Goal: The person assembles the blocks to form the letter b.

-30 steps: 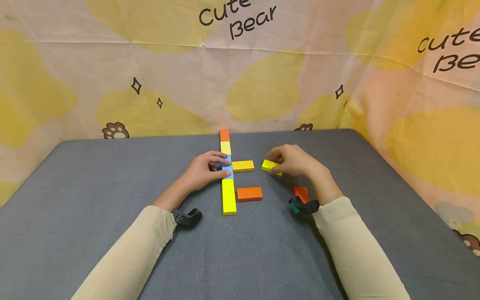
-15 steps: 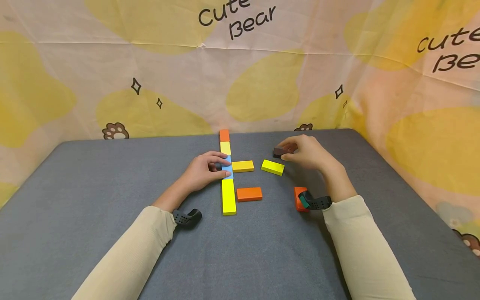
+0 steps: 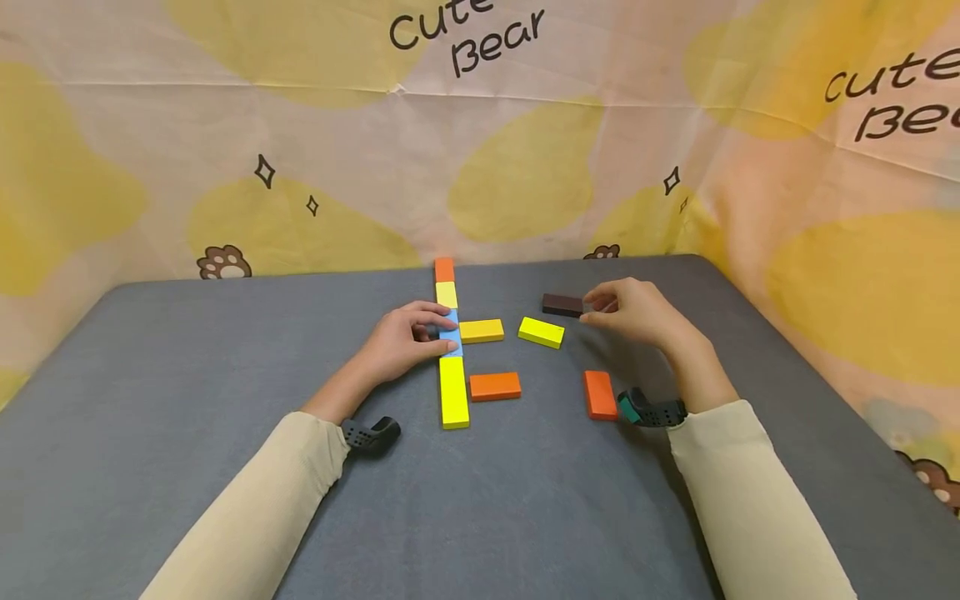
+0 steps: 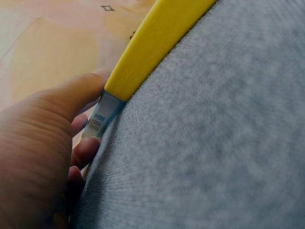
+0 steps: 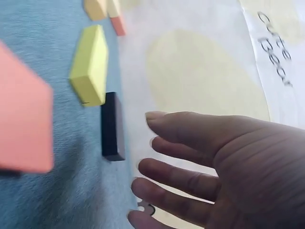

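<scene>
My left hand [image 3: 401,340] rests on the blue block [image 3: 450,336] in a straight row, thumb and fingertips laid across it. In the left wrist view, printed text shows on the blue block's side, against the long yellow block [image 4: 152,45]. My right hand [image 3: 637,315] hovers just right of a dark brown block [image 3: 561,305], fingers loosely bent and parted with nothing between them. The right wrist view shows a gap between the thumb and the dark block [image 5: 112,126]. A bright yellow block [image 3: 541,332] lies slightly askew in front of the dark one.
Beyond the blue block, the row continues with a pale yellow block [image 3: 446,295] and an orange end block [image 3: 444,269]. An amber block [image 3: 482,331] juts right from the blue one. Two orange-red blocks, one sideways [image 3: 495,387] and one lengthwise [image 3: 600,395], lie nearer.
My right hand let go of the bright yellow block, reached the dark block behind it, then released that too and drew off rightward. The left hand stays on the blue block.
</scene>
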The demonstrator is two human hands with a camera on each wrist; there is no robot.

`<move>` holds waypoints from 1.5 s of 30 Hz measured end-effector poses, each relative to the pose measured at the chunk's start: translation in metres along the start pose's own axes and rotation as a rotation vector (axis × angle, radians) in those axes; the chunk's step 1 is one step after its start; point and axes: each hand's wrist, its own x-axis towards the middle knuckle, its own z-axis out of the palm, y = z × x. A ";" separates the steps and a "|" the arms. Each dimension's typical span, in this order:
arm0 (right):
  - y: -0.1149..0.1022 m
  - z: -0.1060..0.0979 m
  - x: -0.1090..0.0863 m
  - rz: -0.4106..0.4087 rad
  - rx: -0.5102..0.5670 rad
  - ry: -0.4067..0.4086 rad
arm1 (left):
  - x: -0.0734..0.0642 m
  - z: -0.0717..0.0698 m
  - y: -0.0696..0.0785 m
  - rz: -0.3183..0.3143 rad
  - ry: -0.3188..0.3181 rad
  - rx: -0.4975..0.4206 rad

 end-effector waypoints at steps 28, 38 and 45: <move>-0.012 0.026 -0.065 -0.001 -0.111 -0.115 | -0.002 -0.004 -0.001 -0.010 0.001 0.013; -0.011 0.032 -0.064 0.010 -0.081 -0.099 | -0.001 -0.003 0.001 0.001 -0.003 0.017; -0.006 0.032 -0.061 0.033 -0.065 -0.063 | 0.000 -0.001 0.000 0.010 0.004 0.020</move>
